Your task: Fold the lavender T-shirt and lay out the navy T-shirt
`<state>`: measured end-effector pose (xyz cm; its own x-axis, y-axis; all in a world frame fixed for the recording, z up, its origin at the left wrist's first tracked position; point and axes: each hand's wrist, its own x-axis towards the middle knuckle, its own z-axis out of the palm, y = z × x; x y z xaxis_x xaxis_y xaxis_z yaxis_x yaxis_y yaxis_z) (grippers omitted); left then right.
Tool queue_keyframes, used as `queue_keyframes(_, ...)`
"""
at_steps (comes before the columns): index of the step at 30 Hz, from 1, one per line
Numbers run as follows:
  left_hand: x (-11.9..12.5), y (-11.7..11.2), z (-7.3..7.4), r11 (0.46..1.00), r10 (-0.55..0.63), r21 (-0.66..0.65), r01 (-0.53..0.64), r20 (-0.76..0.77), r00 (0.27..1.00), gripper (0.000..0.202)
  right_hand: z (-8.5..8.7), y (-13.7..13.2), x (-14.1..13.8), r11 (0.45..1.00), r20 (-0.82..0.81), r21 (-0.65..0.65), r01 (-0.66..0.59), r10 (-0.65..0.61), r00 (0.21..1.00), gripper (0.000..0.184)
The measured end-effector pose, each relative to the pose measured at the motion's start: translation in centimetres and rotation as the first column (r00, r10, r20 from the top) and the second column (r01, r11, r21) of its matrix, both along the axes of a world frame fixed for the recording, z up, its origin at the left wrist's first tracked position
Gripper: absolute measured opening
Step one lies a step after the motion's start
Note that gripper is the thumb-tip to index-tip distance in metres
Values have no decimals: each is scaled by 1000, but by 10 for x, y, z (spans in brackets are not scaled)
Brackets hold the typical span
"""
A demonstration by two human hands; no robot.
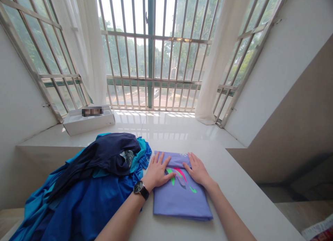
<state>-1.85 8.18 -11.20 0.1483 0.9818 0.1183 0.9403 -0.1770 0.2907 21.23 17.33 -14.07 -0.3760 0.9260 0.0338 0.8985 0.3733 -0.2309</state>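
Observation:
A lavender folded T-shirt (179, 199) lies on the white counter (234, 185), with a green and pink print on its upper face. My left hand (157, 172) rests flat on the shirt's left part, fingers spread, with a black wristwatch (141, 190) on the wrist. My right hand (197, 170) lies flat on the shirt's upper right, over the fold. Neither hand grips the cloth. Just left of my left hand is a heap of blue and navy clothes (88, 185), which touches the folded shirt's left edge.
A white box (88, 123) with a blurred label stands on the glossy white sill (156, 126) at the back left. Barred windows (151, 57) and white curtains (223, 53) rise behind it. The counter's right edge drops to a lower floor.

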Motion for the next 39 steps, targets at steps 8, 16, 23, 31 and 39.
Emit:
queue_keyframes(8,0,0,1,1000,-4,-11,4,0,1000,86,3,-1,-1,1000,15,-1,-3,3,1000,76)
queue_keyframes(16,0,0,1,1000,-4,-16,4,-4,1000,86,7,-3,-2,1000,24,-19,5,-5,1000,76)
queue_keyframes(23,-1,1,-2,1000,-7,-1,7,-9,1000,86,7,-3,-2,1000,17,-17,-2,2,1000,76)
queue_keyframes(31,-1,1,-3,1000,-5,9,5,-14,1000,86,8,-4,-2,1000,17,-19,3,-3,1000,75)
queue_keyframes(39,0,0,0,1000,-5,0,5,-16,1000,87,5,-2,-2,1000,22,-9,-3,3,1000,74)
